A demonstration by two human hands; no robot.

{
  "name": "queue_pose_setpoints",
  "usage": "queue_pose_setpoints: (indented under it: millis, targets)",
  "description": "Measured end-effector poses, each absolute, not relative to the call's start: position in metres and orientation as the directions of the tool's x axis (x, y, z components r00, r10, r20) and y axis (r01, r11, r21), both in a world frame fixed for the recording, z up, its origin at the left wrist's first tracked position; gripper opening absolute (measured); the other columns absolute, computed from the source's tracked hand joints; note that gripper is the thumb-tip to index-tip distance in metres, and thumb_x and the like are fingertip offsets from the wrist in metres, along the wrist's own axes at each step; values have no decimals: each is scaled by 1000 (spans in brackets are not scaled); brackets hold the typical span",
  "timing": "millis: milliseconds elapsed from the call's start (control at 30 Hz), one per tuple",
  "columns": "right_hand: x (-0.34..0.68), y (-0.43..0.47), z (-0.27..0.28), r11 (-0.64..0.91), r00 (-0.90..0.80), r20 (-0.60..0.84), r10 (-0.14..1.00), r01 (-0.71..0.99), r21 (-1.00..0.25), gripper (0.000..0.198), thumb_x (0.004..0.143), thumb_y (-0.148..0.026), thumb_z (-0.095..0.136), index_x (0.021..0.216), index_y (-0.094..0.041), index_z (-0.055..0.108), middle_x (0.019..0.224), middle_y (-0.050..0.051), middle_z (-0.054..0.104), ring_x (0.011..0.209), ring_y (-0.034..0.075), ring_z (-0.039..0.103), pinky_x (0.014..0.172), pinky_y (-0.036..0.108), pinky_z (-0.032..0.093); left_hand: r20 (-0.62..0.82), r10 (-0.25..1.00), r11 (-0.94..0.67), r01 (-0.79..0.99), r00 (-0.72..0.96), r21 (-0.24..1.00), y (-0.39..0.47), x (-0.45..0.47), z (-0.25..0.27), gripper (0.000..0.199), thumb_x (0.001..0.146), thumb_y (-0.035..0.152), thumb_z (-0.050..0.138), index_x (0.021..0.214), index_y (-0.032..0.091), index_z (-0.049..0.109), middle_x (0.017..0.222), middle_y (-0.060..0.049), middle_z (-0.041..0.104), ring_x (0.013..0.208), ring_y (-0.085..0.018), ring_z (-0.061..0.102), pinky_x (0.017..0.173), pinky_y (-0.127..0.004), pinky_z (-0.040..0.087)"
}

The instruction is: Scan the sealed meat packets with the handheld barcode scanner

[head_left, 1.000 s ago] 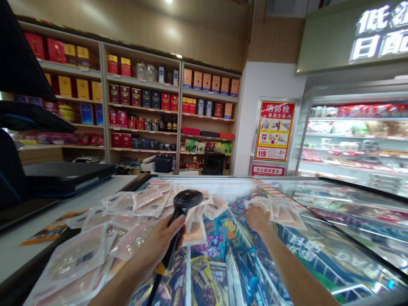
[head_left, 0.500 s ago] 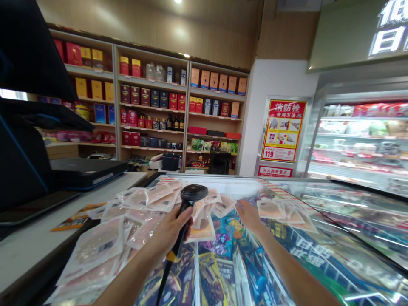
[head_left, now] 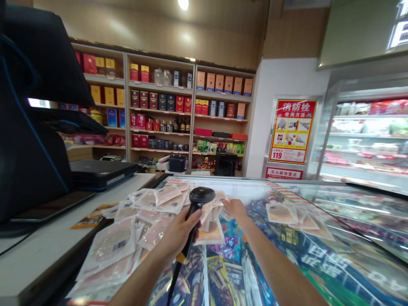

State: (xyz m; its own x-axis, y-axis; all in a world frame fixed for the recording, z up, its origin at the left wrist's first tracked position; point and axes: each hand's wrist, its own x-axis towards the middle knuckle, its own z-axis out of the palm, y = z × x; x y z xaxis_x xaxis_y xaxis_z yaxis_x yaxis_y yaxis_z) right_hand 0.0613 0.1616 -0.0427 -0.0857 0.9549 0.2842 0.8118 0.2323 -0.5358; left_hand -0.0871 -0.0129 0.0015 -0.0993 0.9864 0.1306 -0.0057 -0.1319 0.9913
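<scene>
My left hand [head_left: 184, 229] is wrapped around the handle of a black barcode scanner [head_left: 201, 196], its head up and its cable hanging down toward me. Under and behind the scanner lie flat sealed clear packets [head_left: 110, 242] with pale round contents and barcode labels, heaped on the glass top of a freezer. My right hand [head_left: 235, 209] is at the right edge of the heap, fingers bent together on the edge of a packet [head_left: 213, 229]; its fingertips are partly hidden. Further right, several similar packets [head_left: 282, 213] lie in a smaller overlapping pile.
Beneath the glass, colourful frozen-food bags [head_left: 223, 276] fill the freezer. At left a white counter [head_left: 47, 259] carries a black checkout screen [head_left: 47, 55] and a black flat device [head_left: 102, 170]. An orange packet [head_left: 91, 217] lies at its edge. Stocked shelves [head_left: 161, 102] stand behind.
My right hand has moved left, from the gap between the two piles to the edge of the larger heap. My left hand still holds the scanner. The view has turned slightly left.
</scene>
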Motion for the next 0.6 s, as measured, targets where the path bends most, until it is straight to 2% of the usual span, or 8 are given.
queue_pose_setpoints:
  millis: [67, 133, 200, 267, 333, 500, 600]
  targets:
    - [60, 158, -46, 194, -22, 243, 970, 673, -714, 27, 68, -37, 41, 65, -16, 56, 66, 8, 62, 65, 16, 57, 51, 21, 37, 131, 988, -130, 12, -85, 991, -13, -87, 1, 28, 68, 44, 45, 65, 17, 41, 52, 6, 46, 38, -5, 42, 38, -18, 32]
    - [61, 153, -48, 154, -4, 169, 986, 436, -887, 19, 68, -32, 42, 68, -17, 53, 65, 6, 62, 61, 15, 58, 49, 20, 39, 123, 989, -121, 30, -83, 992, -13, -86, 2, 28, 68, 44, 44, 64, 17, 41, 50, 5, 46, 38, -5, 41, 38, -18, 32]
    - [66, 148, -48, 98, -30, 94, 995, 164, -982, 13, 67, -28, 41, 72, -18, 48, 66, 4, 62, 60, 15, 58, 49, 21, 41, 128, 987, -125, 40, -93, 991, -14, -85, 2, 28, 69, 44, 44, 63, 17, 42, 49, 6, 46, 38, -5, 40, 39, -18, 31]
    - [73, 145, -49, 30, -45, 32, 998, -44, -999, 11, 66, -23, 41, 75, -18, 45, 67, 3, 62, 59, 14, 58, 51, 22, 44, 140, 985, -137, 42, -100, 990, -15, -84, 2, 28, 69, 44, 43, 63, 17, 42, 48, 6, 46, 38, -5, 40, 38, -17, 30]
    - [80, 143, -50, -30, -61, -21, 998, -155, -988, 13, 63, -19, 43, 76, -18, 45, 66, 2, 62, 58, 14, 58, 52, 24, 45, 137, 988, -133, 52, -78, 990, -14, -84, 2, 29, 68, 45, 44, 63, 17, 43, 48, 5, 46, 38, -5, 40, 39, -18, 30]
    - [91, 142, -54, -152, -208, -97, 973, -269, -951, 28, 57, -16, 51, 85, -17, 49, 67, 1, 62, 61, 14, 59, 54, 24, 47, 96, 993, -92, 69, -61, 993, -13, -85, 2, 31, 66, 47, 44, 61, 17, 43, 46, 5, 45, 39, -6, 40, 39, -18, 30]
    - [91, 141, -56, -181, -238, -110, 965, -298, -937, 32, 55, -17, 55, 87, -18, 48, 68, 0, 62, 63, 14, 59, 55, 24, 47, 81, 995, -77, 72, -50, 994, -16, -85, 3, 31, 67, 47, 44, 62, 16, 44, 48, 4, 46, 39, -6, 40, 40, -18, 30]
